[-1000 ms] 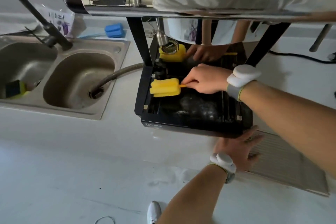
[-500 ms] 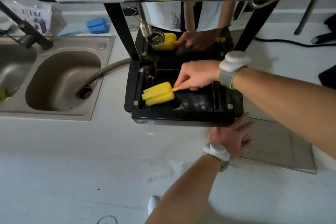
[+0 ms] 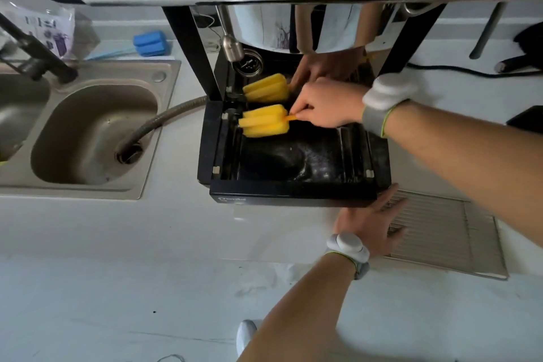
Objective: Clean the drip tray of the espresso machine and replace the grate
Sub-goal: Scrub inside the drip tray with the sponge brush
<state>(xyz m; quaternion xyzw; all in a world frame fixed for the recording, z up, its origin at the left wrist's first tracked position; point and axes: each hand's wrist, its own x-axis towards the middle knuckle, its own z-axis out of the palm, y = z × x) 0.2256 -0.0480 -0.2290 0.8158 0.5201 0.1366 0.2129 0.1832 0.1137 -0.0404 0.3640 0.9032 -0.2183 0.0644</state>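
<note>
Inside drip tray (image 3: pixel 293 194), right hand (image 3: pixel 326 104) gripping sponge brush (image 3: pixel 264 120)

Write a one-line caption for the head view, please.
Right hand scrubs the open drip tray with a yellow sponge brush; grate lies beside it.

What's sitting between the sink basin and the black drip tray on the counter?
In the head view, a grey corrugated hose runs from the sink drain toward the drip tray; otherwise only bare white counter.
</note>
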